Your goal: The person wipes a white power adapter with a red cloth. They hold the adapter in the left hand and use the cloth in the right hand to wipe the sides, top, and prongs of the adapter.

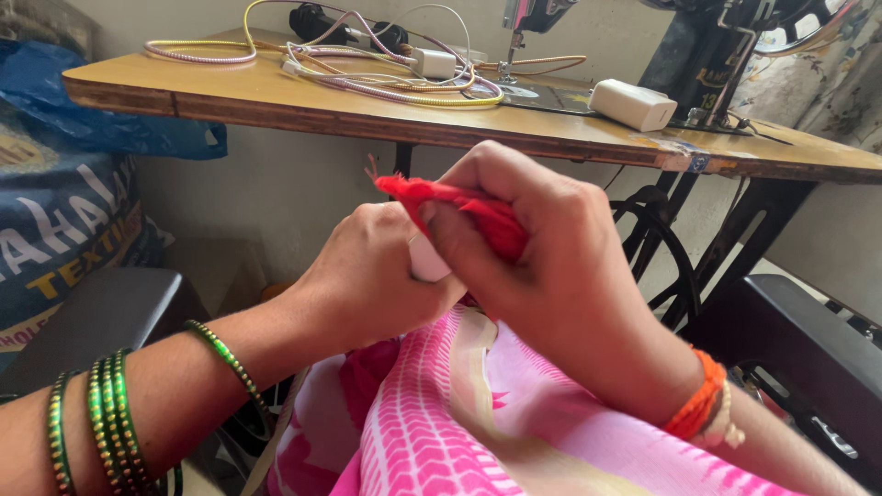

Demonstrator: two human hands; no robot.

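Red cloth strip [459, 207] clenched in both grips, left hand [367, 276], right hand [551, 266], five green bangles [110, 418]

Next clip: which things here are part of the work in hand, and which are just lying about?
In hand:
- left hand and right hand, closed together on the red cloth
- small white object between the hands, kind unclear
- pink and white fabric on the lap

Lying about:
- tangled cables and white charger block on the wooden table
- sewing machine
- blue bag
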